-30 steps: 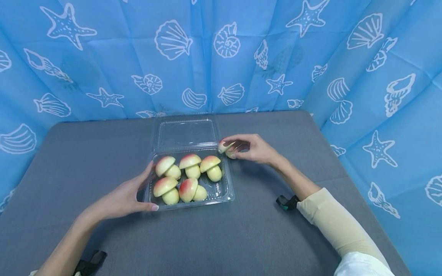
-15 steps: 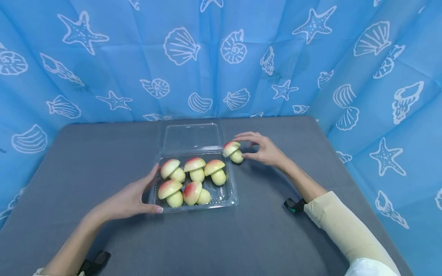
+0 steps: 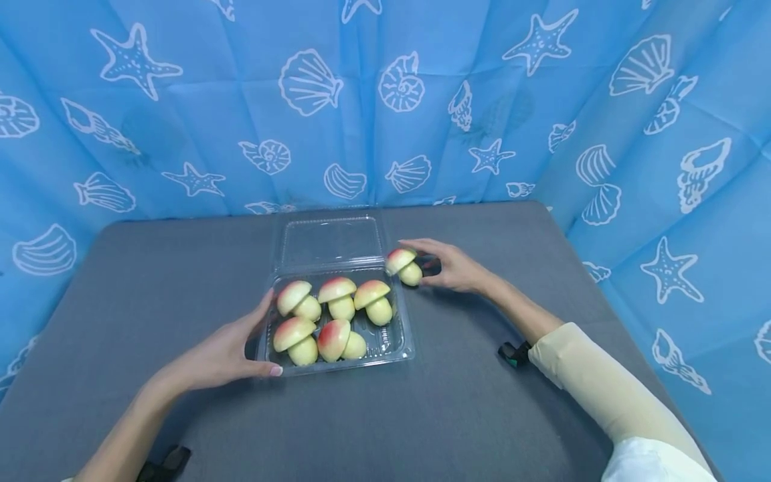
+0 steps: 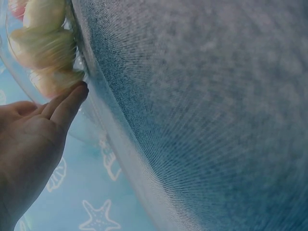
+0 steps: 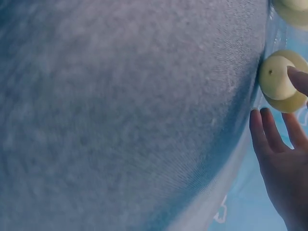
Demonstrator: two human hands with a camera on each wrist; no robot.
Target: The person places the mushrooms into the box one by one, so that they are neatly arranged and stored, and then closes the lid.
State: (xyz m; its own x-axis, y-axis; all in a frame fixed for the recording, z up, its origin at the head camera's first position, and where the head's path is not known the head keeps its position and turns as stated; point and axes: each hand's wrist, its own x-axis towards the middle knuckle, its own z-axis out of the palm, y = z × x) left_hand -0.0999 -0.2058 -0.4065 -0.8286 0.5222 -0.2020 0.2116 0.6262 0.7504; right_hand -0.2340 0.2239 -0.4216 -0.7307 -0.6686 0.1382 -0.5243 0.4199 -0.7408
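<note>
Clear plastic clamshell container [image 3: 394,348] sits mid-table on the grey table [image 3: 482,415], lid folded open flat behind it. Five mushroom-shaped toys inside: three in the back row, two in the front row, front right cell bare.

Sixth mushroom toy [image 3: 405,265] stands on the table just outside the container's back right corner, touching or nearly touching the rim; cannot tell which. Right hand [image 3: 452,266] is right beside it on its right, fingers loosely curved around it, fingertips on the stem and cap. Right wrist view shows the toy's pale underside [image 5: 280,82] with one fingertip [image 5: 299,79] on it, other fingers straight alongside. Light contact, not a firm pinch as far as visible.

Left hand [image 3: 225,351] rests on the container's left side, fingers fairly straight along the wall, thumb at the front left corner. Left wrist view: fingertips [image 4: 72,101] against the clear wall, blurred toys behind it.

Blue seashell-print cloth [image 3: 385,100] backs the table.
</note>
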